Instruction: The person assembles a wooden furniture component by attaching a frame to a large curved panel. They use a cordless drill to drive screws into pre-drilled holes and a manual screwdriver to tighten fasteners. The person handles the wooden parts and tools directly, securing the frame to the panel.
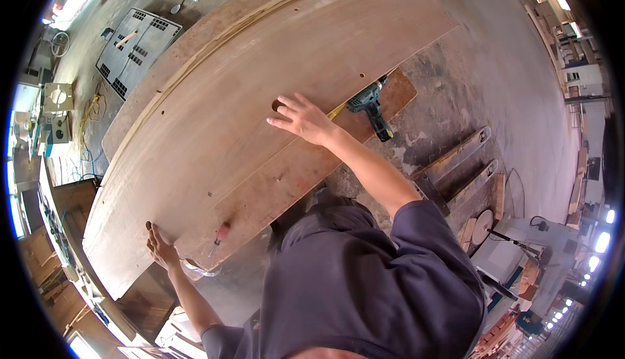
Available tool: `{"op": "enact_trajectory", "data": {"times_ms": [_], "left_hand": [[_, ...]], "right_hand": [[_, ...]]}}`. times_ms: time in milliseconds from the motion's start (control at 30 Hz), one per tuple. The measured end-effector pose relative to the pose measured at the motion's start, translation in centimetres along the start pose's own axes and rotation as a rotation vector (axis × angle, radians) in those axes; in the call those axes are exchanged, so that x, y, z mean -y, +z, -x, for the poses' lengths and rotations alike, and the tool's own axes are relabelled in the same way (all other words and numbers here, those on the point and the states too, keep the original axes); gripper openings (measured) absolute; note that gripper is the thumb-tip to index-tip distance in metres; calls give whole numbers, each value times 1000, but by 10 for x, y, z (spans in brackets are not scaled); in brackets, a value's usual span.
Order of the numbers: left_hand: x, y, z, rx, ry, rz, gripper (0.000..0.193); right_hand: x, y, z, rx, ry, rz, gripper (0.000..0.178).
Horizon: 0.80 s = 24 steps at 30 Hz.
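Observation:
A large, smooth wooden panel [215,124] with a curved far edge and several small holes lies across a worn wooden worktop [296,173]. My right hand [303,121] rests on the panel with its fingers spread, beside a round dark hole [277,105]. Toward the panel's left end, my left hand [163,249] touches the surface, its fingers stretched toward another dark spot [148,226] that looks like a hole. On the worktop's near side lies a screwdriver with a red handle [222,231]. A green and black cordless drill [371,108] sits at the panel's near edge, right of my right hand.
Pallet jack forks [459,160] stand on the concrete floor to the right. A grey slotted panel [138,47] lies on the floor beyond the worktop, with yellow cable [93,108] close by. A pale machine table [514,255] is at the lower right.

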<state>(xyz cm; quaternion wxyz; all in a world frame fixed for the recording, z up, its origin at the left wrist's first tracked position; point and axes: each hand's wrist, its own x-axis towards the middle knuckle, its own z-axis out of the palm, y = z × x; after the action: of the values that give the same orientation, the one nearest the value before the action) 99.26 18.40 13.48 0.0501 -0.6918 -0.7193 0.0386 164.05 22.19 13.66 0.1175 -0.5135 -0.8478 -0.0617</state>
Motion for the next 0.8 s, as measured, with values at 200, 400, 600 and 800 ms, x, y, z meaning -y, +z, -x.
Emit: {"op": "enact_trajectory", "data": {"times_ms": [200, 400, 600, 800], "left_hand": [[-10, -31, -6, 221, 90, 181, 79], [-102, -28, 28, -95, 60, 525, 43], [-327, -70, 42, -174, 332, 829, 36], [-516, -96, 30, -228, 375, 899, 35]], "right_hand": [[20, -54, 36, 154, 367, -244, 50], [-19, -28, 171, 264, 1124, 56, 89], [-75, -1, 192, 316, 1199, -119, 105], [-110, -71, 278, 291, 856, -235, 91]]}}
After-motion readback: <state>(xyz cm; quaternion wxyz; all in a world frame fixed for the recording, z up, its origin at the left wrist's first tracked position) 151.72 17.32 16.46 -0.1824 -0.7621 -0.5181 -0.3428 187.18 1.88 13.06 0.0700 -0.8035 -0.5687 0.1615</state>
